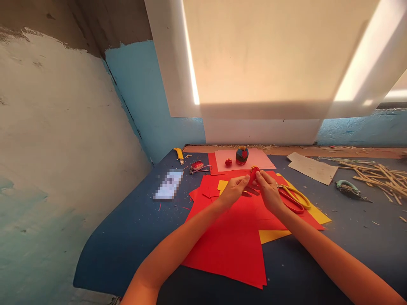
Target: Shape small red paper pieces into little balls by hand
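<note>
My left hand (234,191) and my right hand (269,190) meet over the red paper sheets (229,245). Between their fingertips they pinch a small red paper piece with a yellow top (254,170); its exact make is too small to tell. Below and to the right of the hands lie scissors (295,201) with one red and one yellow handle, the blades partly covered by my right hand. Behind the hands, on pale pink paper (262,159), stand a small textured dark pot-like object (242,156) with red and yellow on it and a little red ball (228,162).
On the left are a yellow cutter (179,155), a red object with a wire loop (197,165) and a blurred phone-like rectangle (168,184). Teal-handled pliers (348,189), loose thin sticks (378,174) and a pale paper scrap (313,167) lie right. Walls border the table's back and left.
</note>
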A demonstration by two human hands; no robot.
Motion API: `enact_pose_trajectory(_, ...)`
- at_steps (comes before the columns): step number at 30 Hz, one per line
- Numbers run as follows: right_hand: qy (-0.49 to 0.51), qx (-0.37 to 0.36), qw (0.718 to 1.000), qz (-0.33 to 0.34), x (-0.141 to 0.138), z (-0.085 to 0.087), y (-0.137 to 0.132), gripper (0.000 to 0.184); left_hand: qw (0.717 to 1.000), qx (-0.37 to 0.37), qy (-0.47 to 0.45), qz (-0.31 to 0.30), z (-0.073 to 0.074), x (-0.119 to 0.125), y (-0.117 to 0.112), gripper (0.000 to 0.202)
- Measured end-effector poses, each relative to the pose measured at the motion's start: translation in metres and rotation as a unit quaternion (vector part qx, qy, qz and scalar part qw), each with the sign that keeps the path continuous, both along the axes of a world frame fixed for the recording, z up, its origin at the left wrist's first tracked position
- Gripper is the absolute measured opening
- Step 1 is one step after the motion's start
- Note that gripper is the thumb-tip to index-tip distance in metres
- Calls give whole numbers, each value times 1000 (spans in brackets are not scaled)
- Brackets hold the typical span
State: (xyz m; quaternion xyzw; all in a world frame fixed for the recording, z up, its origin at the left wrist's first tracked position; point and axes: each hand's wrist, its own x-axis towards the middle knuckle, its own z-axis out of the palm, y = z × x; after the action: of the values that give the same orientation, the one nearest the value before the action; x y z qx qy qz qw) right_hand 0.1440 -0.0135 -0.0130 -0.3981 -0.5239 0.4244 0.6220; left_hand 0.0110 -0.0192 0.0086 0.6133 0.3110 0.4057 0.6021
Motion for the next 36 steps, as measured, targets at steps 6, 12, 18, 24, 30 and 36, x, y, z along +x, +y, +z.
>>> enact_pose_trajectory(6,-41,1,997,60,4,0,2,34,996,-76,-41,-28,3,-5,5,48)
enact_pose_trajectory(12,-103,-1,995,17,4,2,3,41,1000,-21,3,16,0,-10,15,49)
enact_pose_trajectory(18,-120,7,993,15,4,6,1,29,999,-38,28,-1,-3,-14,22,44)
enact_pose_trajectory(24,-178,59,982,-10,8,3,5,25,998,-11,69,-9,-2,-15,21,43)
enact_pose_trajectory(30,-272,179,944,-48,16,-2,9,15,997,-19,76,24,2,-15,19,32)
enact_pose_trajectory(36,-389,340,855,-44,25,-2,12,15,994,-27,102,7,6,-20,19,27)
